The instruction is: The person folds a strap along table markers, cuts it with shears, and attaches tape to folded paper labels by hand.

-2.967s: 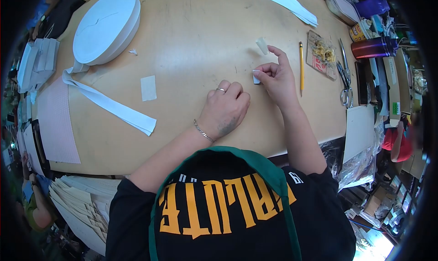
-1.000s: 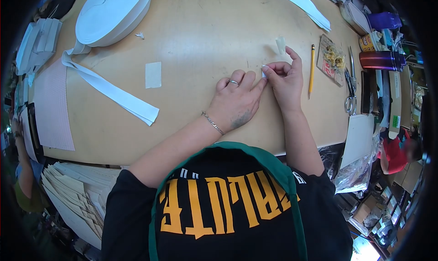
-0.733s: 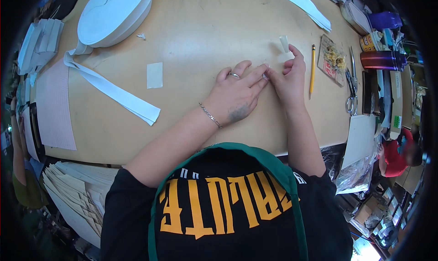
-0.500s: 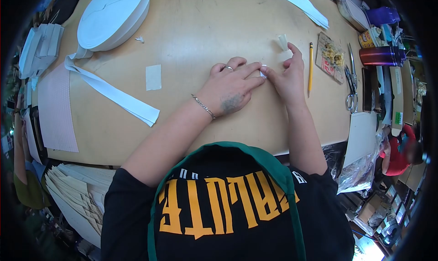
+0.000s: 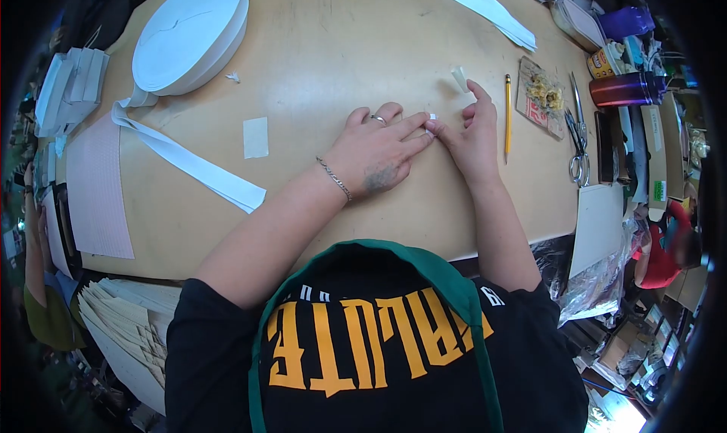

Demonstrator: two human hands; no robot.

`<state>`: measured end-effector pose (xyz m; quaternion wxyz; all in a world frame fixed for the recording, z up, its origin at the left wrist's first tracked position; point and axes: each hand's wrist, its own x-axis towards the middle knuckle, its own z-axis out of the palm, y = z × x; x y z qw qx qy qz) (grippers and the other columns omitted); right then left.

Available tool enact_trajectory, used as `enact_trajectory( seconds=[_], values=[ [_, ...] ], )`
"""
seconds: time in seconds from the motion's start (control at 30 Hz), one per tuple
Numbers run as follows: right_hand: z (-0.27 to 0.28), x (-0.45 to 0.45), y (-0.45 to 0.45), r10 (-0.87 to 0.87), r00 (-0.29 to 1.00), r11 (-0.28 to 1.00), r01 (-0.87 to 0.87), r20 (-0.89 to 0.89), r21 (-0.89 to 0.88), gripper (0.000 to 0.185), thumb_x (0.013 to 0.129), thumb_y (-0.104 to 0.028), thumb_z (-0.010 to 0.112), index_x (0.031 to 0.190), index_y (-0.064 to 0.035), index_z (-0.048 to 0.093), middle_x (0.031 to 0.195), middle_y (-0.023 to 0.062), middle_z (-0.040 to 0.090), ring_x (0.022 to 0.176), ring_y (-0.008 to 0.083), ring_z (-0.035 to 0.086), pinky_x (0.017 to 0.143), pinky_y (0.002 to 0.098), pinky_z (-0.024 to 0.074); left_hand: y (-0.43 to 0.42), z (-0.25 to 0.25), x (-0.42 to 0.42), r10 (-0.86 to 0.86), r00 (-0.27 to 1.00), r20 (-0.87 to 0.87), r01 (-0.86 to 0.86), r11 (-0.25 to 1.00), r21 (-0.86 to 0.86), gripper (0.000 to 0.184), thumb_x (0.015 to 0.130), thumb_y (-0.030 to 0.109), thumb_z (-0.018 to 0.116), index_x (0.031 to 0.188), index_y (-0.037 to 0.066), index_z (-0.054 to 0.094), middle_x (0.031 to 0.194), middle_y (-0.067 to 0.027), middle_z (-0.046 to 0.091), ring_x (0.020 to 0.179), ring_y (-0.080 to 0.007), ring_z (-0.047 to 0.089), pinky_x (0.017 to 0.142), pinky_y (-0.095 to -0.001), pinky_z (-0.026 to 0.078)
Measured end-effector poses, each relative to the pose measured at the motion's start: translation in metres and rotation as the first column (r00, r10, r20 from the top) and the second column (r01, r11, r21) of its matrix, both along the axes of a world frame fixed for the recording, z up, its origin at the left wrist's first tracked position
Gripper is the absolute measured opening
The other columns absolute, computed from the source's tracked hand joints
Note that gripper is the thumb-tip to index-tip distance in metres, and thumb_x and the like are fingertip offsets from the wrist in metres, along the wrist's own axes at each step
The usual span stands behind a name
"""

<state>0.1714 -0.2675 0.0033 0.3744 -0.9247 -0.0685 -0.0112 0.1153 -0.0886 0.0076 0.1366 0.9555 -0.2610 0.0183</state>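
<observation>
Between my two hands is a small white piece (image 5: 432,119), mostly covered by fingertips; what kind of thing it is cannot be made out. My left hand (image 5: 382,149) rests palm down on the table, its index finger and thumb closed at the left side of the piece. From the right, the thumb of my right hand (image 5: 475,138) presses against the same piece, while its index finger is raised and the other fingers curl in. A pale, slightly curved slip (image 5: 459,79) stands right by that index fingertip; whether it touches the finger is unclear.
On the table (image 5: 326,62) are a large roll of white band (image 5: 189,35), a cream rectangle (image 5: 256,138), white strips (image 5: 488,13), a yellow pencil (image 5: 508,119), a printed piece with yellowish bits (image 5: 541,96) and scissors (image 5: 579,141). A purple bottle (image 5: 628,90) lies at the right edge.
The view has shifted slightly. My hands stay together at the white piece, which shows a little more above the fingertips. The pale slip sits slightly lower beside my right index finger.
</observation>
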Motion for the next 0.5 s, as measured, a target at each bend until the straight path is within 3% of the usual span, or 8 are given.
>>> enact_trajectory(
  seconds=[0.07,0.1,0.17,0.27,0.3,0.5],
  values=[
    [0.001,0.001,-0.004,-0.017,0.999,0.998,0.019,-0.044,0.061,0.070,0.069,-0.018,0.080,0.126,-0.0035,0.043,0.094,0.0088,0.049,0.084,0.0183,0.048,0.077,0.0313,0.0436,0.000,0.001,0.001,-0.010,1.000,0.011,0.010,1.000,0.009,0.044,0.079,0.022,0.058,0.123,0.023,0.053,0.135,0.0007,0.043,0.117,-0.0229,0.044,0.092,-0.0452,0.038],
    [0.001,0.004,-0.008,-0.020,0.989,0.962,0.059,-0.148,0.265,0.062,0.071,-0.018,0.078,0.122,-0.0033,0.046,0.093,0.0068,0.051,0.083,0.0156,0.048,0.076,0.0297,0.0427,0.000,0.002,0.000,-0.012,1.000,0.008,0.012,1.000,0.012,0.044,0.079,0.022,0.058,0.123,0.023,0.053,0.134,0.0007,0.043,0.117,-0.0230,0.044,0.092,-0.0456,0.038],
    [0.003,0.011,-0.022,0.041,0.939,0.768,0.189,-0.341,0.612,0.048,0.074,-0.017,0.075,0.114,-0.0030,0.052,0.089,0.0027,0.055,0.080,0.0103,0.048,0.074,0.0263,0.0409,0.001,0.003,-0.001,-0.006,1.000,0.005,0.006,1.000,0.016,0.044,0.079,0.022,0.058,0.122,0.023,0.053,0.134,0.0007,0.044,0.117,-0.0232,0.044,0.093,-0.0464,0.037],
    [0.024,0.012,-0.033,0.167,0.903,0.675,0.188,-0.395,0.713,0.028,0.078,-0.018,0.071,0.099,-0.0046,0.059,0.084,-0.0017,0.058,0.076,0.0052,0.048,0.070,0.0224,0.0367,-0.002,0.001,0.000,-0.001,1.000,0.009,0.001,1.000,0.016,0.045,0.078,0.022,0.059,0.122,0.024,0.053,0.134,0.0006,0.044,0.117,-0.0232,0.044,0.093,-0.0474,0.037],
    [0.026,0.010,-0.033,0.166,0.908,0.729,0.150,-0.385,0.668,0.019,0.080,-0.022,0.068,0.091,-0.0071,0.062,0.083,-0.0025,0.059,0.075,0.0040,0.047,0.068,0.0199,0.0327,-0.001,0.000,0.000,-0.001,1.000,0.011,0.001,1.000,0.020,0.045,0.078,0.022,0.059,0.122,0.024,0.053,0.134,0.0005,0.044,0.117,-0.0233,0.044,0.093,-0.0476,0.037],
    [0.025,0.002,-0.030,0.150,0.904,0.770,0.148,-0.401,0.621,0.014,0.085,-0.020,0.060,0.087,-0.0059,0.061,0.079,-0.0026,0.058,0.076,0.0056,0.049,0.070,0.0213,0.0378,-0.001,0.002,0.000,0.001,1.000,-0.008,-0.001,0.999,0.040,0.044,0.079,0.021,0.058,0.123,0.025,0.053,0.134,0.0009,0.044,0.117,-0.0230,0.043,0.094,-0.0478,0.037]
  ],
)
